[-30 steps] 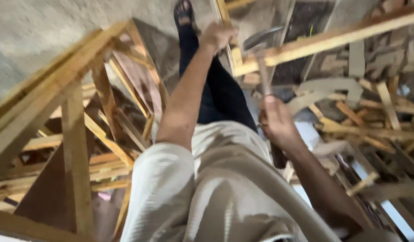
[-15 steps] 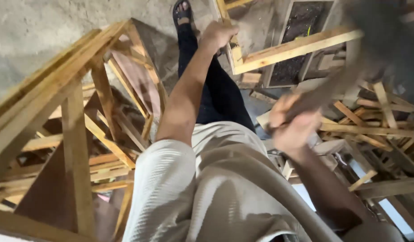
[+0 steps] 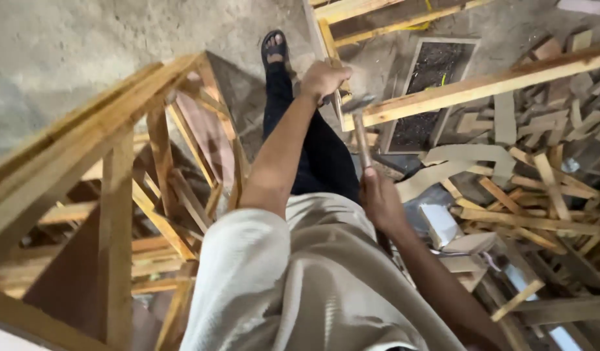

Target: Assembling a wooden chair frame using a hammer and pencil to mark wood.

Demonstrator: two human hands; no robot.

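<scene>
While crowding the left with stacked wooden frames [image 3: 118, 195], leaves floor only for one sandalled foot [image 3: 274, 49]. Left hand [image 3: 322, 78] closed over the end of the long timber rail [image 3: 482, 84], apparently to steady the joint. Right hand [image 3: 378, 198] wrapped tight round the hammer [image 3: 359, 127] handle, head poised just beside that joint. Offcuts [image 3: 540, 188] heaped right.
</scene>
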